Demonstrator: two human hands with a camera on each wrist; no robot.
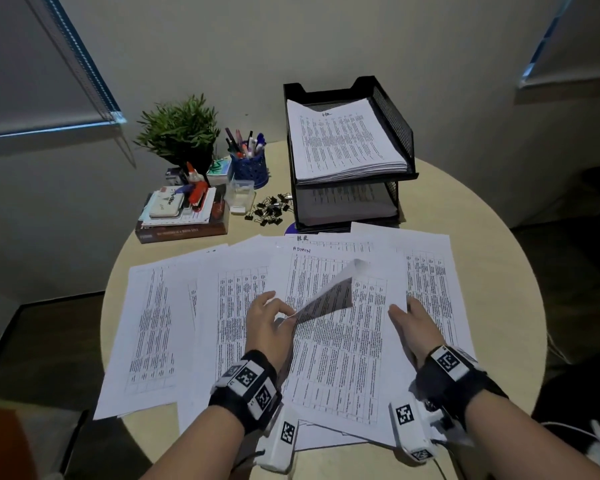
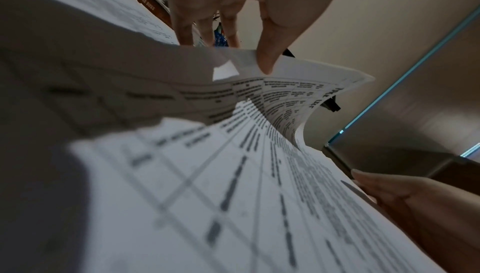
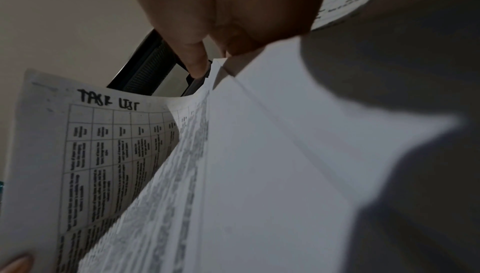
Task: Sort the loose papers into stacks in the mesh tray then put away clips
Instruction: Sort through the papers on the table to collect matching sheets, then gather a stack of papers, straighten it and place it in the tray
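The round table (image 1: 482, 216) is covered across its near half by loose papers (image 1: 153, 323), fanned and overlapping, none squared. They are judged light, limp and slick sheet on sheet; a single leaf will sag when held by one corner and may drag its neighbour along. A hold at an edge or corner, with the thumb above and fingers below, is judged best, and a second hand is advised for support.

The mesh tray (image 1: 395, 119), two-tiered, stands at the far side of the table. A thick stack headed "HR" lies in its upper tier; a thinner stack is seen in the lower tier. The tray is judged rigid and steady.

The sheet marked "ADMIN" (image 1: 343, 341) lies uppermost in the middle of the spread. Over it a lifted sheet (image 1: 329, 296) headed "TASK LIST" is curled upward, its print facing down.

The left hand (image 1: 267, 327) is seen pinching that sheet's edge between thumb and fingers. The right hand (image 1: 413, 327) rests at the right edge of the ADMIN sheet; the thumb is seen on the paper, but whether the fingers are tucked beneath cannot be told.

The binder clips (image 1: 269, 209) lie heaped just left of the tray, untouched. They are judged small, hard and springy, and are best gathered by pinching.
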